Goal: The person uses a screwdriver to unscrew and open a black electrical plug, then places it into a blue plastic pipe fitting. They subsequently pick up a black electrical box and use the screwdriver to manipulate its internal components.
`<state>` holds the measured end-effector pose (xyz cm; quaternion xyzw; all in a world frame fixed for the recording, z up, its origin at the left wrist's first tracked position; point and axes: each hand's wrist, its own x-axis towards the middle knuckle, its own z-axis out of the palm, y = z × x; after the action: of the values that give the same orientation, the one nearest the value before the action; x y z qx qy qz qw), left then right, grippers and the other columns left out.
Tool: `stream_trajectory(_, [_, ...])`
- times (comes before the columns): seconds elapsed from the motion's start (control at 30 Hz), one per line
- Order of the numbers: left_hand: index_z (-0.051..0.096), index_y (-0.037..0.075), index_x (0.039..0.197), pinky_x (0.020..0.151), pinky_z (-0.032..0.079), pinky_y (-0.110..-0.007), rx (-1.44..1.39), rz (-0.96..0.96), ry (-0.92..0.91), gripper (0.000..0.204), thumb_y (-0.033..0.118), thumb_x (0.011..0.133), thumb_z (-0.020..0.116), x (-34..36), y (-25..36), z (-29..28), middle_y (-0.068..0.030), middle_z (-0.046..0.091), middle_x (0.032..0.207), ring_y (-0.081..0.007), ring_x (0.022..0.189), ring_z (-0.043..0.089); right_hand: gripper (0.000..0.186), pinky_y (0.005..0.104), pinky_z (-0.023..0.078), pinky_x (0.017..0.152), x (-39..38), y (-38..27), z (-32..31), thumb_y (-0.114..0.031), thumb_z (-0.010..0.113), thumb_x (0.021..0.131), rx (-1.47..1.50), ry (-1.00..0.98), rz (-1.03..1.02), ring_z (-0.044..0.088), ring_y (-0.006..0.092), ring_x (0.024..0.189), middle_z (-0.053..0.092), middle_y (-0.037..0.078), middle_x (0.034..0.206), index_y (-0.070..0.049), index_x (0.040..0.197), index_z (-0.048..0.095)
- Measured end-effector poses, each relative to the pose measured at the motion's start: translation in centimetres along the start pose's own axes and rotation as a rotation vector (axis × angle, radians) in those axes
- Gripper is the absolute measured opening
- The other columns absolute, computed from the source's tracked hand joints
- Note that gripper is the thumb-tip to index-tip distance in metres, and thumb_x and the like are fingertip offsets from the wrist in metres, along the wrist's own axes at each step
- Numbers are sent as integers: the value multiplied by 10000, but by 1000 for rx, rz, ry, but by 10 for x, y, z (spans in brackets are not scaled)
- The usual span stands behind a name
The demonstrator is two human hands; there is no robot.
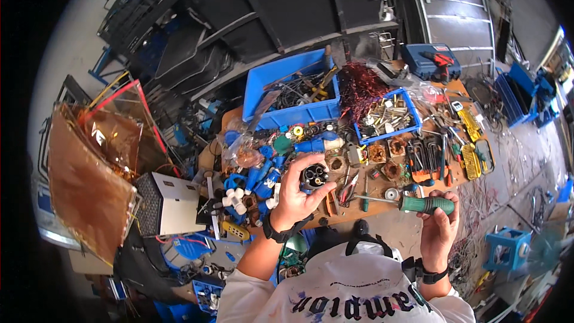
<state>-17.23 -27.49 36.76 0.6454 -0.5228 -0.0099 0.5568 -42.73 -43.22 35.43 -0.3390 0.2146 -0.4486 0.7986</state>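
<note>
Near the front edge of the tan wooden table [378, 206], a chunky green screwdriver handle [427, 204] is showing a darker band, a round, many-holed part [314, 177] is showing black, and a white cloth shirt [365, 278] is carrying black lettering and purplish smudges. Toward the far edge, a large plastic crate [302, 114] and a shallow plastic tray [390, 135] around brassy, silvery metal pieces [385, 115] are matching in bright blue, while a tangled stringy heap [363, 85] is glinting dark red; at the right edge, a plastic tool case [471, 164] is displaying yellow.
</note>
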Motion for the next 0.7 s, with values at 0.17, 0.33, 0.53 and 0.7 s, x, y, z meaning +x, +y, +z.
stream_trajectory(0.17, [475, 36, 1207, 781, 457, -276, 26, -23, 61, 484, 128, 819, 748, -5, 11, -9, -69, 577, 938, -140, 852, 555, 360, 350, 549, 727, 1, 7, 3, -61, 653, 840, 4, -51, 26, 581, 216, 972, 524, 142, 1152, -69, 1132, 443])
stream_trajectory(0.33, [531, 52, 1146, 573, 446, -236, 137, -317, -63, 335, 119, 858, 690, 10, 0, -5, -15, 560, 771, -83, 629, 534, 337, 343, 555, 737, -2, 5, 1, -38, 637, 846, -11, -16, 40, 593, 210, 956, 532, 132, 1154, -67, 1127, 453])
stream_trajectory(0.53, [560, 99, 1120, 439, 438, -224, -493, -1017, -272, 212, 188, 929, 587, 46, -69, 2, -2, 569, 798, -71, 566, 535, 330, 326, 559, 735, -8, 0, -18, -36, 636, 851, -19, 75, 22, 605, 203, 938, 540, 122, 1132, -61, 1126, 456])
stream_trajectory(0.7, [547, 105, 1112, 507, 437, -252, -648, -993, -229, 202, 244, 965, 536, 82, -83, 31, -20, 572, 861, -100, 628, 526, 327, 318, 564, 730, -17, -10, -37, -44, 635, 858, -14, 176, -47, 604, 202, 936, 528, 132, 1139, -50, 1131, 454])
